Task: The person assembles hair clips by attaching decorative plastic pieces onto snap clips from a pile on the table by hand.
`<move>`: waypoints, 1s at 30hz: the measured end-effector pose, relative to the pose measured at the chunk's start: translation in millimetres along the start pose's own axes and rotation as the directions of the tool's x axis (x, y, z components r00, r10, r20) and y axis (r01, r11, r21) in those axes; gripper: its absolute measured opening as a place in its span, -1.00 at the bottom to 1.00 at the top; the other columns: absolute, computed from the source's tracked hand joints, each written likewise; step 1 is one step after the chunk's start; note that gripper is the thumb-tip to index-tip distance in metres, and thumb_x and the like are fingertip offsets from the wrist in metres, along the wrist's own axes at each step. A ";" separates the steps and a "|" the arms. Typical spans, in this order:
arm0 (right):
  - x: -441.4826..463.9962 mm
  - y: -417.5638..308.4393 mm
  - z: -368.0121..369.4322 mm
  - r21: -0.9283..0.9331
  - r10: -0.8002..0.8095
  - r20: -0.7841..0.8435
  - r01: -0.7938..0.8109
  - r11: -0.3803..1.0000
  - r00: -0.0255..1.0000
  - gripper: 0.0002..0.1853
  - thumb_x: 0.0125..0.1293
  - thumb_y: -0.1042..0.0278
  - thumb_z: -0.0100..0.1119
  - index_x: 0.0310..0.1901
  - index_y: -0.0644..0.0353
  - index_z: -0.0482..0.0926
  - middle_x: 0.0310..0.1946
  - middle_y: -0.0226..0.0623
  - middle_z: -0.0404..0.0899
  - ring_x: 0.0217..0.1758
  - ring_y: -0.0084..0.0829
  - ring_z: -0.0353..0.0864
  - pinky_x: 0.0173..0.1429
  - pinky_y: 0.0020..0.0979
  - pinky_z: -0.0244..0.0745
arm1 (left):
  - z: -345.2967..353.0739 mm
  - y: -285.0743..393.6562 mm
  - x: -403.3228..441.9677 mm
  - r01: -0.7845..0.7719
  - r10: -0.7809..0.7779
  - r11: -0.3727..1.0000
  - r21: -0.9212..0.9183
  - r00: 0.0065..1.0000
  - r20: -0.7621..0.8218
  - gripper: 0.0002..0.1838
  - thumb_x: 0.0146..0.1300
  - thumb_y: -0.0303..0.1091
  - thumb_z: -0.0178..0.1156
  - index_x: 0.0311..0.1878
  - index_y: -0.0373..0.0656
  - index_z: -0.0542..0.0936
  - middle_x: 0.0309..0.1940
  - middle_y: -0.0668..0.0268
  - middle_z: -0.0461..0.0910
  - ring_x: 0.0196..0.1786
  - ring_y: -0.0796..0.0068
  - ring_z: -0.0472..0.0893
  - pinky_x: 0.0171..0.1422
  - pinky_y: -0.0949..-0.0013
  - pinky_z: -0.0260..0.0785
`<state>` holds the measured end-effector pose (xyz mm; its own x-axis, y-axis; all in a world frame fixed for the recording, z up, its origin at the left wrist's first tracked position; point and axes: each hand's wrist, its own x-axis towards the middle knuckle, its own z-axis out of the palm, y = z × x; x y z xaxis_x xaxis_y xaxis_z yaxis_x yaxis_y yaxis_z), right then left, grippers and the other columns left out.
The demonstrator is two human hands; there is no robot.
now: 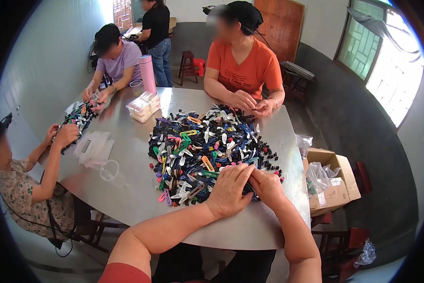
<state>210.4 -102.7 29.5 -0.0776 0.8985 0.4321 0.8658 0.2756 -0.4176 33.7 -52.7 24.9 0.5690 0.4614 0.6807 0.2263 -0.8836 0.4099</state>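
Observation:
A broad heap of hair clips (193,151) in black, white, blue, green and orange lies on the metal table (160,207). At the near right edge of this heap, my left hand (230,189) rests with its fingers pressed together and pointing up and to the right. My right hand (267,185) meets it there, its fingers curled against the left fingertips. Something dark shows below the touching fingers, too hidden to name. A green clip (210,174) lies just left of my left fingers.
Across the table a person in orange (244,66) handles something small. Two people sit at the left by a smaller clip pile (82,118). Plastic bags (96,147), a clear cup (110,170), a pink bottle (147,74) and stacked packets (144,106) stand between. An open carton (332,188) is at right.

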 end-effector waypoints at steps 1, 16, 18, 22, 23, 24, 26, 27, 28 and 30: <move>-0.3 -0.6 0.2 -0.017 0.006 0.012 -0.006 1.000 1.000 -0.88 0.41 0.32 0.22 -0.09 0.09 0.65 -0.35 -0.20 0.69 -0.32 -0.09 0.71 -0.28 -0.11 0.58 | 4.8 -3.4 -1.7 -0.002 0.002 0.999 0.034 1.000 0.019 -0.29 0.11 -0.37 0.34 0.37 -0.21 0.38 0.23 0.07 0.48 0.30 0.02 0.48 0.41 0.00 0.28; -0.8 -4.6 -7.5 -0.081 -0.155 -0.143 0.145 0.986 0.977 -0.93 0.28 0.40 0.34 -0.21 0.08 0.70 -0.40 -0.29 0.61 -0.39 -0.16 0.67 -0.29 -0.19 0.58 | 9.7 -31.3 -4.6 -0.034 0.014 0.970 0.239 0.996 0.089 -0.93 0.15 -0.42 0.31 -0.31 -0.09 0.62 -0.29 0.29 0.52 -0.11 0.21 0.56 0.01 0.12 0.37; 0.6 -7.5 -9.1 -0.087 -0.157 -0.148 0.146 0.986 0.976 -0.92 0.27 0.41 0.35 -0.21 0.08 0.71 -0.40 -0.28 0.61 -0.39 -0.16 0.67 -0.29 -0.19 0.58 | 10.0 -30.8 -6.4 -0.034 0.010 0.973 0.228 0.994 0.106 -0.91 0.15 -0.43 0.30 -0.28 -0.08 0.60 -0.28 0.29 0.54 -0.10 0.22 0.57 0.00 0.12 0.37; -1.7 -7.0 -8.7 -0.064 -0.106 -0.151 0.098 0.993 0.983 -0.90 0.24 0.46 0.38 -0.21 0.11 0.72 -0.40 -0.26 0.61 -0.38 -0.16 0.66 -0.27 -0.20 0.56 | 6.5 -32.2 -6.2 -0.032 0.016 0.983 0.181 0.996 0.087 -0.77 0.16 -0.47 0.29 -0.10 -0.10 0.57 -0.24 0.29 0.54 -0.11 0.20 0.58 0.00 0.13 0.35; -1.1 -6.3 -8.6 -0.060 -0.087 -0.161 0.079 0.995 0.983 -0.90 0.24 0.47 0.38 -0.20 0.12 0.72 -0.40 -0.25 0.62 -0.37 -0.16 0.66 -0.26 -0.21 0.56 | 5.3 -31.2 -5.4 -0.032 0.016 0.982 0.187 0.996 0.085 -0.77 0.16 -0.47 0.29 -0.10 -0.10 0.57 -0.24 0.29 0.54 -0.11 0.20 0.58 0.00 0.13 0.35; -1.2 -6.9 -8.9 -0.069 -0.083 -0.150 0.073 0.995 0.985 -0.89 0.25 0.47 0.38 -0.19 0.12 0.73 -0.37 -0.26 0.62 -0.35 -0.16 0.67 -0.25 -0.21 0.57 | 3.4 -28.3 -3.9 -0.035 0.031 0.994 0.106 0.999 0.034 -0.76 0.16 -0.49 0.28 -0.08 -0.12 0.58 -0.24 0.28 0.53 -0.12 0.19 0.58 -0.01 0.14 0.36; -1.2 -7.0 -9.5 -0.069 -0.084 -0.166 0.073 0.995 0.983 -0.89 0.25 0.48 0.37 -0.19 0.12 0.73 -0.36 -0.27 0.62 -0.35 -0.15 0.67 -0.24 -0.22 0.57 | -2.4 -23.2 -1.2 -0.051 0.050 0.999 -0.012 0.998 -0.047 -0.72 0.17 -0.54 0.25 -0.02 -0.16 0.59 -0.23 0.24 0.51 -0.15 0.12 0.57 -0.03 0.14 0.39; -0.7 -6.6 -10.2 -0.075 -0.081 -0.177 0.069 0.995 0.981 -0.89 0.25 0.49 0.37 -0.18 0.11 0.73 -0.35 -0.28 0.63 -0.35 -0.14 0.67 -0.24 -0.22 0.57 | -2.1 -24.1 -1.1 -0.047 0.047 0.999 -0.005 0.998 -0.049 -0.72 0.17 -0.54 0.25 -0.02 -0.16 0.59 -0.23 0.24 0.51 -0.15 0.12 0.57 -0.03 0.14 0.39; -0.3 -5.9 -11.2 -0.071 -0.092 -0.203 0.079 0.994 0.975 -0.89 0.27 0.51 0.35 -0.18 0.11 0.73 -0.33 -0.27 0.63 -0.33 -0.13 0.68 -0.23 -0.20 0.58 | -0.1 -24.8 -2.1 -0.045 0.043 0.998 -0.044 0.998 -0.041 -0.72 0.17 -0.55 0.24 -0.03 -0.18 0.59 -0.23 0.21 0.51 -0.16 0.11 0.57 -0.05 0.13 0.41; 0.0 -6.5 -13.5 -0.051 -0.065 -0.223 0.055 0.997 0.973 -0.88 0.27 0.55 0.33 -0.18 0.17 0.72 -0.31 -0.22 0.64 -0.32 -0.11 0.69 -0.22 -0.21 0.59 | 4.6 -28.6 -4.3 -0.033 0.036 0.997 -0.073 0.999 0.040 -0.73 0.18 -0.61 0.19 -0.02 -0.27 0.60 -0.22 0.15 0.50 -0.15 0.07 0.57 -0.05 0.11 0.47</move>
<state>211.4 -109.1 43.0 -0.0216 0.7801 0.6253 0.8845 0.3065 -0.3518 28.4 -29.8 7.4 0.6076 0.4261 0.6702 0.1489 -0.8901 0.4309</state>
